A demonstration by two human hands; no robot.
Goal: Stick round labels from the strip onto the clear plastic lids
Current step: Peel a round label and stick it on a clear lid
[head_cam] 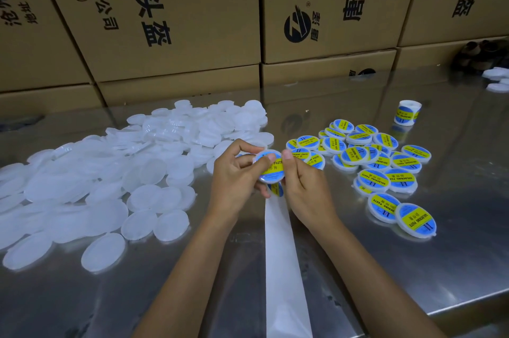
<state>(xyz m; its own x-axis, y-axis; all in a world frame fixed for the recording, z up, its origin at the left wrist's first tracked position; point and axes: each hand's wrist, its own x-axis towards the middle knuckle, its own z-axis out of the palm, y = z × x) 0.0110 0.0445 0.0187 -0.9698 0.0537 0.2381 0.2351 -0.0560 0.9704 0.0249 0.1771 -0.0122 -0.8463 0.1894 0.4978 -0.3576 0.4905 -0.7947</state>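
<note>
My left hand (237, 178) grips a clear plastic lid (268, 175) from the left, thumb on its top. A blue and yellow round label (272, 168) lies on that lid. My right hand (303, 186) holds the lid's right side, with its thumb pressing on the label. The white backing strip (281, 255) hangs from under the lid toward me, one label (276, 189) still on it just below the lid. Unlabelled clear lids (110, 172) are heaped on the left. Labelled lids (380, 164) lie in a pile on the right.
The work surface is a shiny steel table (413, 269), its front edge at lower right. A roll of labels (407, 113) stands at the back right. More white lids (497, 77) lie far right. Stacked cardboard boxes (179, 21) wall off the back.
</note>
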